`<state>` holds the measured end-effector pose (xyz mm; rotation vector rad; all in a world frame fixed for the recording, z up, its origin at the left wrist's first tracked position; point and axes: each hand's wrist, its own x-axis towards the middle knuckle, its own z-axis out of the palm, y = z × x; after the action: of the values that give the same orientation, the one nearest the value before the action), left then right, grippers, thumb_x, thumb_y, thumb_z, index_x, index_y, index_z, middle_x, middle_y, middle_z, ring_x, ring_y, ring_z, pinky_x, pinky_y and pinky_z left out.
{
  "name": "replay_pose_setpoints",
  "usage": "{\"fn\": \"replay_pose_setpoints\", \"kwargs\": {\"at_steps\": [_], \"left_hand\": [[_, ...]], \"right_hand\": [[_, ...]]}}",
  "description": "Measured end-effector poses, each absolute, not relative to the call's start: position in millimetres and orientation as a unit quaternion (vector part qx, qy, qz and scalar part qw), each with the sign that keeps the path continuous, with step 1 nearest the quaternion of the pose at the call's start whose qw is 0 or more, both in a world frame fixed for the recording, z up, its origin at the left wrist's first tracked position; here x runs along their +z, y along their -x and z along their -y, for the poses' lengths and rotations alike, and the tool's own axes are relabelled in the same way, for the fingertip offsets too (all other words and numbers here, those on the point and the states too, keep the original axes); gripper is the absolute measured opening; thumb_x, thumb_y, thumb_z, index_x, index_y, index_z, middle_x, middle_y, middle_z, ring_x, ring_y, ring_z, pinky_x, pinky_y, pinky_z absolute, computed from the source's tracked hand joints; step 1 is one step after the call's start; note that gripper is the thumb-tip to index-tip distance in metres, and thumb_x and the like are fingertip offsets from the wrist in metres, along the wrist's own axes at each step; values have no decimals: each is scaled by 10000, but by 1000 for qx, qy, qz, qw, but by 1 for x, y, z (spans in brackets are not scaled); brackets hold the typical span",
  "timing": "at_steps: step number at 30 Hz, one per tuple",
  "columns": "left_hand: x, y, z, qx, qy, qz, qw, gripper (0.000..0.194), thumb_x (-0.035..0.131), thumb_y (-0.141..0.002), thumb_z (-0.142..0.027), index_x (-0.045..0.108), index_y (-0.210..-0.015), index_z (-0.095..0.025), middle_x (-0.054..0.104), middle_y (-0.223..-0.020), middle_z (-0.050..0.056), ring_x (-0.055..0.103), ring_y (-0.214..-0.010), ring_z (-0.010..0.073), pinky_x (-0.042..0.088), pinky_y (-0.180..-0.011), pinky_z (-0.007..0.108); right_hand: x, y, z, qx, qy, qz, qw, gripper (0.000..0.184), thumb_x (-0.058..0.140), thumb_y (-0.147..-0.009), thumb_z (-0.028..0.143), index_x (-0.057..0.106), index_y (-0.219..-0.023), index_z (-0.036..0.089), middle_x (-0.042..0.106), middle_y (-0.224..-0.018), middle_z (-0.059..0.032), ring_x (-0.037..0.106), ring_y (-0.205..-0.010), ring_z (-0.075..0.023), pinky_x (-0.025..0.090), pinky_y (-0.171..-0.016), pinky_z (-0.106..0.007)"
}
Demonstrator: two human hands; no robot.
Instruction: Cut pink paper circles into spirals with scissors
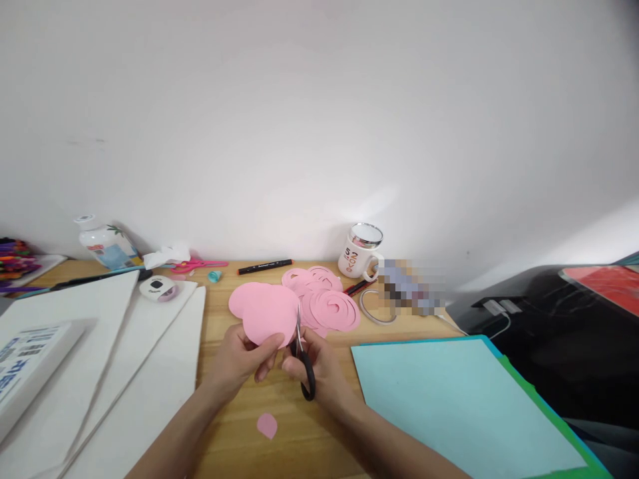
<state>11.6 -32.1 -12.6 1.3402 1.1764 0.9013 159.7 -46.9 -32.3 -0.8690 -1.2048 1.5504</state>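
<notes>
A large pink paper piece with rounded lobes (269, 313) is pinched between the thumb and fingers of my left hand (252, 352). My right hand (317, 362) grips black-handled scissors (308, 376), whose metal blades point up at the right edge of the paper. How far the blades are apart is hard to make out. Behind them lies a heap of pink paper cut in rings and spirals (333, 309). One small pink petal-shaped scrap (267, 426) rests on the wooden table (234, 432) below my hands.
White boards (164, 372) with a white box (30, 366) cover the left. Light blue sheets (449, 392) lie at right. Along the wall are a white mug (355, 256), a black marker (264, 267), pink scissors (197, 265) and a white bottle (107, 245). A blurred patch (409, 286) hides something.
</notes>
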Motion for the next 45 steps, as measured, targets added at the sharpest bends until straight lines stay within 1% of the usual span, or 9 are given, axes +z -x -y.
{"fn": "replay_pose_setpoints", "kwargs": {"at_steps": [4,9,14,16,19,23,31,38,45], "left_hand": [[-13,-10,31,384,-564,-496,537,410,598,-737,-396,471,-430,-157,443,-337,-43,356,-324,58,270,-386,202],[-9,-10,30,396,-551,-502,537,417,604,-726,-401,466,-419,-154,426,-322,-44,347,-310,52,253,-371,200],[-6,-13,29,417,-522,-484,566,380,594,-726,-432,519,-492,-142,518,-403,-14,404,-297,66,282,-340,200],[-6,-13,29,419,-511,-483,575,379,600,-718,-437,527,-496,-139,514,-402,-12,407,-299,70,278,-332,200],[-6,-14,30,412,-508,-505,563,391,622,-695,-425,498,-450,-147,452,-348,-34,353,-295,55,245,-336,197],[-8,-15,32,396,-524,-520,546,428,622,-683,-426,443,-394,-166,391,-302,-50,292,-294,45,212,-341,201],[-12,-14,31,391,-528,-512,553,414,614,-690,-420,455,-404,-167,396,-304,-53,291,-296,48,201,-349,203],[-12,-13,31,395,-523,-509,558,434,624,-691,-419,447,-391,-161,403,-303,-50,296,-303,46,214,-360,202],[-16,-10,29,399,-523,-499,565,424,630,-708,-413,469,-418,-148,433,-328,-45,313,-306,44,210,-364,201]], "right_hand": [[-36,-159,47,628,372,489,478,398,711,-588,492,487,-763,213,415,-537,77,347,-465,-89,291,-442,-206],[-33,-159,47,635,388,476,468,345,698,-602,431,481,-749,205,458,-497,81,383,-411,-79,319,-414,-201],[-35,-158,48,638,389,470,469,314,684,-617,407,476,-735,202,463,-441,85,390,-371,-82,297,-383,-197],[-39,-156,49,643,390,465,467,319,688,-616,411,475,-735,206,469,-444,85,393,-365,-83,292,-381,-198],[-43,-154,50,649,387,461,465,349,708,-603,434,477,-749,216,479,-483,81,393,-393,-86,305,-403,-204],[-41,-155,48,638,367,470,487,427,758,-558,456,496,-792,211,466,-592,60,388,-508,-98,310,-468,-208],[-38,-157,46,656,334,459,497,458,780,-551,454,484,-799,207,454,-646,46,391,-570,-112,306,-523,-215],[-40,-156,48,650,344,453,504,387,763,-574,392,509,-803,211,458,-618,54,390,-549,-107,325,-503,-212],[-38,-155,48,642,366,454,498,275,695,-592,304,496,-759,212,451,-474,93,371,-438,-87,358,-451,-206]]}}
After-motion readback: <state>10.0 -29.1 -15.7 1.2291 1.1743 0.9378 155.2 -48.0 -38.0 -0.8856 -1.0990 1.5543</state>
